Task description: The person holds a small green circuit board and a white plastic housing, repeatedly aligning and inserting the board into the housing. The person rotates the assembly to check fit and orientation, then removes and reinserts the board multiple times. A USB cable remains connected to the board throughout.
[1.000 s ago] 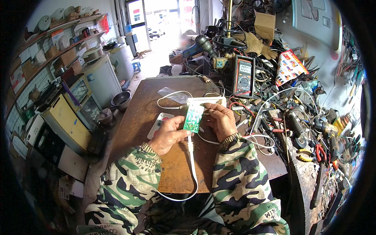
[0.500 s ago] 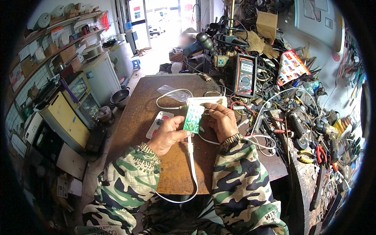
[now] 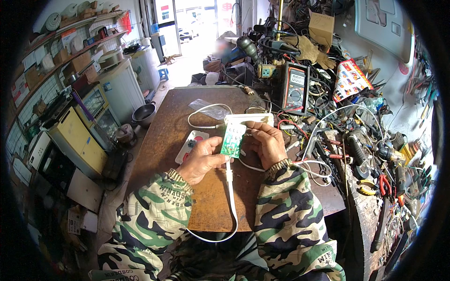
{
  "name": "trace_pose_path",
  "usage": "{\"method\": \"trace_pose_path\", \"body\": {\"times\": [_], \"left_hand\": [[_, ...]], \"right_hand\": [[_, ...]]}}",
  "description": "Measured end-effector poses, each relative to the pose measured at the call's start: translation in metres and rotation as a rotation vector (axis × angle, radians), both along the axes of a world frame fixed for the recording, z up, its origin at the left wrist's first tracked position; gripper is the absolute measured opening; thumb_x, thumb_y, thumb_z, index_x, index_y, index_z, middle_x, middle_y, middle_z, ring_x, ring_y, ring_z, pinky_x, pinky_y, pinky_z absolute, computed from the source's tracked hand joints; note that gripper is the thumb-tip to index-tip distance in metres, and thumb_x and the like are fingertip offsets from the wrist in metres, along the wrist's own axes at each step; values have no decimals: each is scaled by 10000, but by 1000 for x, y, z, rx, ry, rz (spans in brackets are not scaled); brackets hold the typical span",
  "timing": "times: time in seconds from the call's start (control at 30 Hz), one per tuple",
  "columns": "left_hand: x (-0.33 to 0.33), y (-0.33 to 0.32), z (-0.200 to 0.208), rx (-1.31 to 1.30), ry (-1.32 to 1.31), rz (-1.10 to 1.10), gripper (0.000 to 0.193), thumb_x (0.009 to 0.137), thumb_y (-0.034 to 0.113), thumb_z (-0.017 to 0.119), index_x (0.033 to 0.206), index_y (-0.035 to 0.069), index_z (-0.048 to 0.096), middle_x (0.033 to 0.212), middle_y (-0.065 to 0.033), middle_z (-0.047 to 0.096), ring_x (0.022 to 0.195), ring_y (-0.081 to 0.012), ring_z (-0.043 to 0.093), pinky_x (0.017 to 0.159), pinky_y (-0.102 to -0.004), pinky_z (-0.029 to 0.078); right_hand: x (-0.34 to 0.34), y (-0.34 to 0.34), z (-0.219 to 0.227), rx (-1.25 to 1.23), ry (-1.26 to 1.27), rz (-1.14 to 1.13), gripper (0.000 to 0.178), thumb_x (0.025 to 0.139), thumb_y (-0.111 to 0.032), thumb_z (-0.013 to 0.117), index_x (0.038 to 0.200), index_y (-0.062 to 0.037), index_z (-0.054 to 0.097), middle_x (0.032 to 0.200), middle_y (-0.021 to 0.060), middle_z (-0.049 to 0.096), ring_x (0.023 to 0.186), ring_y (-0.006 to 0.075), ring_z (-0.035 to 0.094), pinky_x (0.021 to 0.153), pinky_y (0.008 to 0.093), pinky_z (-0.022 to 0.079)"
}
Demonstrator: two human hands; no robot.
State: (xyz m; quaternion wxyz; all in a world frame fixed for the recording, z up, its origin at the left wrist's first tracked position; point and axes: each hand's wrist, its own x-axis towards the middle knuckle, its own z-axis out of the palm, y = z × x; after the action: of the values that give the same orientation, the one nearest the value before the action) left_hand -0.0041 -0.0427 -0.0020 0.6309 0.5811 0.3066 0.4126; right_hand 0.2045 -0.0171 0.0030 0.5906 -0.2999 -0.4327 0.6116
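Observation:
A green circuit board is held up over the middle of the wooden table. My left hand pinches its lower left edge between thumb and fingers. At the upper right edge, the fingers of my right hand close on the board. A white cable runs down from the board's lower end and loops at the table's front edge. Behind the board lies a white plastic casing, with a white cord looping off to its left. Beside my left hand rests a white cover with red parts, partly hidden.
A multimeter stands at the table's back right. Along the right side lie heaped cables, pliers, yellow-handled pliers and other tools. A clear plastic bag lies behind the casing. Shelves and cabinets line the left wall.
The board has tilted slightly in my hands. Both hands keep their grip, and the whole view has shifted a little.

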Motion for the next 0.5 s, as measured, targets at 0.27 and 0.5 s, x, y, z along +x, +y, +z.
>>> {"method": "trace_pose_path", "body": {"times": [0.27, 0.5], "left_hand": [[1, 2, -2, -13, -18, -15, 267, 898, 6, 636, 1155, -4, 564, 991, -56, 662, 865, -114, 653, 750, -248, 543], [-2, -5, 3, 0, -5, 14, 292, 897, 15, 640, 1177, -3, 559, 991, -57, 668, 843, -103, 649, 725, -241, 541]], "right_hand": [[3, 4, -5, 28, -69, -21, 289, 941, -13, 465, 1165, 46, 637, 1004, 105, 693, 837, 187, 683, 740, 313, 567], [-3, 1, -2, -9, -34, 7, 288, 941, -18, 468, 1166, 36, 640, 1014, 106, 695, 845, 187, 684, 746, 318, 568]]}}
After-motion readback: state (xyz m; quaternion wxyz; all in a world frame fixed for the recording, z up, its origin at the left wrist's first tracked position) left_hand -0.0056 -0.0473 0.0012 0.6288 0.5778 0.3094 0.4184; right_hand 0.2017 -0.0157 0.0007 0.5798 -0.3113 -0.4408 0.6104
